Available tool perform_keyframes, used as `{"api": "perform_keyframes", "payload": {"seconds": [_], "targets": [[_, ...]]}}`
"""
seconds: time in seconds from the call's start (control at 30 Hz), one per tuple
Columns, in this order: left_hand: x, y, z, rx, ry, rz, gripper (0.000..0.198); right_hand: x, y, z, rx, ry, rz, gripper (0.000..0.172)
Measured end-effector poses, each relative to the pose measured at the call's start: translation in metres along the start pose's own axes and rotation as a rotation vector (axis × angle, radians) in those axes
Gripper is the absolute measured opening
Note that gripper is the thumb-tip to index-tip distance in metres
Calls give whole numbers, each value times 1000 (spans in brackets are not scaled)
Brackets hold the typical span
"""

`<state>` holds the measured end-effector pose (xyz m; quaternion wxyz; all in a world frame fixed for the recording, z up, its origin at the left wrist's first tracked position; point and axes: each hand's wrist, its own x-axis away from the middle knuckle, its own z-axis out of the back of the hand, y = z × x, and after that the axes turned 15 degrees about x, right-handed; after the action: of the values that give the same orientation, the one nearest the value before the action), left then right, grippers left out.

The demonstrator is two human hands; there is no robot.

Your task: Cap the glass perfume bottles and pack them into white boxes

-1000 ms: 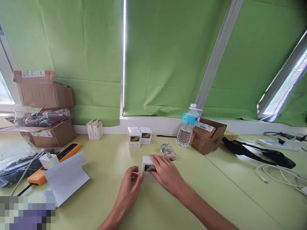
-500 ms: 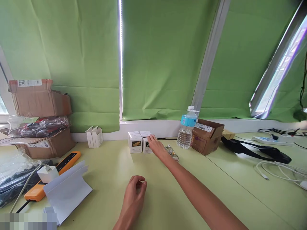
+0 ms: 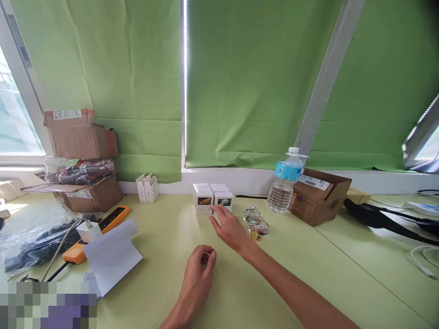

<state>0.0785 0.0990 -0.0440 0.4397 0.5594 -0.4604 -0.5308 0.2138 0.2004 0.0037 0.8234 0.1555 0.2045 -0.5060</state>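
Several small white boxes stand close together in front of the window ledge. The front left box (image 3: 204, 205) bears a picture of orange-yellow flowers, and the front right box (image 3: 224, 201) one of a white flower. My right hand (image 3: 229, 228) is just in front of the right box, fingers stretched out and nothing seen in them; whether a fingertip touches the box I cannot tell. Low over the table, nearer to me, my left hand (image 3: 200, 272) is curled with its thumb close to the index finger, and nothing shows in it. Right of the boxes lie shiny, patterned packets (image 3: 255, 221).
A water bottle (image 3: 283, 187) and an open cardboard box (image 3: 317, 201) stand at right. Two white card pieces (image 3: 147, 188) stand at back left. Further left are stacked cartons (image 3: 77, 141), an orange power strip (image 3: 113, 218) and folded white paper (image 3: 115, 258).
My right hand has drawn back toward me from the top of the right box, uncovering its picture and the packets. My left hand stays curled. The view has turned left.
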Motion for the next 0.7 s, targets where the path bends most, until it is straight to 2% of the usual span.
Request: {"api": "perform_keyframes", "payload": {"seconds": [0.03,0.1,0.2,0.47,0.57,0.7], "targets": [[0,0,0,28,16,11,34,14,-7,-2,-52,-27,1,30],[1,0,-1,84,30,27,38,38,-16,-9,-141,-96,4,39],[1,1,-2,105,0,22,40,59,-17,-20,-249,-184,27,44],[-1,2,4,-29,-28,-6,40,62,-13,-27,-372,-226,-2,38],[-15,5,17,-153,9,-43,38,64,-15,-26,-394,-218,-15,41],[-55,17,51,-395,90,-89,36,65,-14,-26,-430,-211,-26,31]]}}
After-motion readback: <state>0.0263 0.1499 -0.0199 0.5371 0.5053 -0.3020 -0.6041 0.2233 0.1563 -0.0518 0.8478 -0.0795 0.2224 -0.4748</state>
